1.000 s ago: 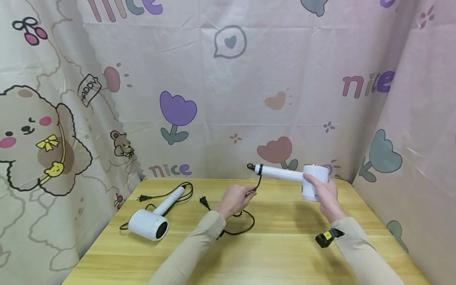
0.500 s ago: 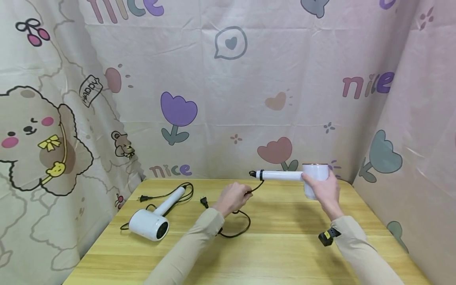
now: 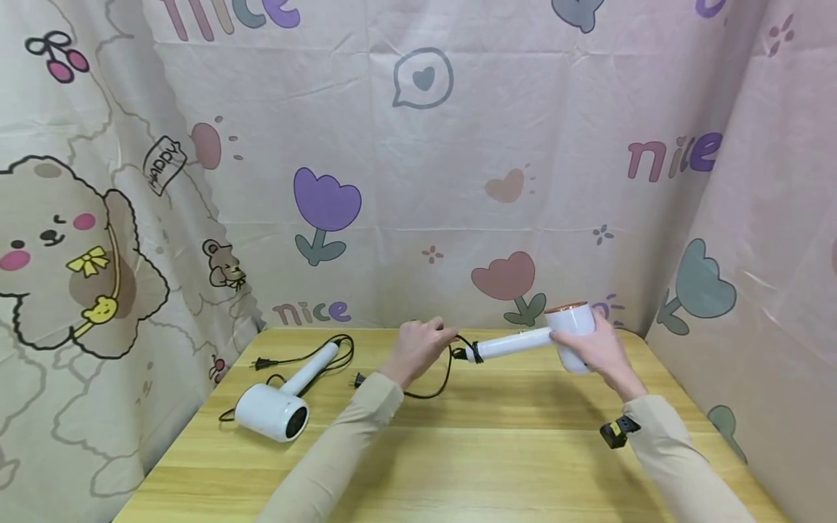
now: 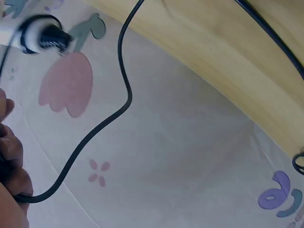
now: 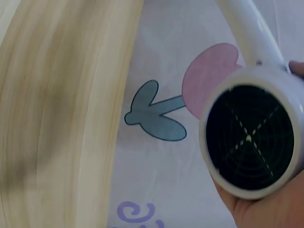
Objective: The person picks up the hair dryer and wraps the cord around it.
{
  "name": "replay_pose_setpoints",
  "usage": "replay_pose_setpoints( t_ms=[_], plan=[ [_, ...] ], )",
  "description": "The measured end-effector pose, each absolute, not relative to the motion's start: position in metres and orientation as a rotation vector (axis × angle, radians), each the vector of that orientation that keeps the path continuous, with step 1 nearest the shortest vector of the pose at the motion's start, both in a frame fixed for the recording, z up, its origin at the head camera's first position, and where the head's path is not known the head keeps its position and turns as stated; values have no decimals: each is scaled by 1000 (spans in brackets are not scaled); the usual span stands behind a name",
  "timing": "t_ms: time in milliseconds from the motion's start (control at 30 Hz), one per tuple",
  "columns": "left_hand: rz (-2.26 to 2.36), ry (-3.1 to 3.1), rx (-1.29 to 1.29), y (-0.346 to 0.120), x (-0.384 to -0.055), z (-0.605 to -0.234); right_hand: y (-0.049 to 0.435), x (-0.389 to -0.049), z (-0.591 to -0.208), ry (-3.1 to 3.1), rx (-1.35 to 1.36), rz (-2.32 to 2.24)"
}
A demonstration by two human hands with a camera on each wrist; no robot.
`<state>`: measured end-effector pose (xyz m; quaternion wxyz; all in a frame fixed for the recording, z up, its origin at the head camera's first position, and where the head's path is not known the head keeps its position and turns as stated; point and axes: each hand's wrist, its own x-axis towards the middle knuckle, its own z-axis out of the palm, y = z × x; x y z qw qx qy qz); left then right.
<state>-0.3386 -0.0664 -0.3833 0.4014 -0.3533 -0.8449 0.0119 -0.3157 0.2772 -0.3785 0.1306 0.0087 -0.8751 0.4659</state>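
Note:
My right hand [image 3: 603, 350] grips the barrel of a white hair dryer [image 3: 513, 344] held above the table, its handle pointing left and slightly down. The right wrist view shows the dryer's round dark grille [image 5: 250, 137] with the hand around the barrel. Black power cord [image 3: 449, 370] is wound round the handle's end. My left hand [image 3: 418, 350] pinches that cord just left of the handle. In the left wrist view, the curled fingers [image 4: 12, 152] hold the cord [image 4: 97, 128], which trails away in a loose curve. The cord's plug [image 3: 358, 380] shows left of the left hand.
A second white hair dryer [image 3: 271, 412] lies on the left of the wooden table [image 3: 497, 465], its black cord [image 3: 346, 356] looped by the handle and its plug [image 3: 261, 363] behind it. A patterned cloth [image 3: 418, 181] hangs behind and at both sides.
The left hand has moved up and left with the cord, and another loop lies round the handle's end. The dryer's handle has tilted down to the left. The loose plug has shifted left.

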Motion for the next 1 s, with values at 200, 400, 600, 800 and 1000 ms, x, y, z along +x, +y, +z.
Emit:
replay_pose_setpoints(
  t_ms=[200,400,600,800,1000],
  plan=[
    [90,-2138,-904,-76,-346,-382,286,-317,-379,-2625,141,1512],
    [78,-2071,-890,-75,-355,-383,292,-320,-385,-2660,179,1708],
    [84,-2050,-906,-77,-359,-389,294,-317,-393,-2573,197,1992],
    [84,-2065,-939,-78,-357,-396,295,-315,-401,-2408,167,2323],
    [32,-2126,-973,-68,-352,-390,293,-317,-408,-1959,117,2940]
  ],
)
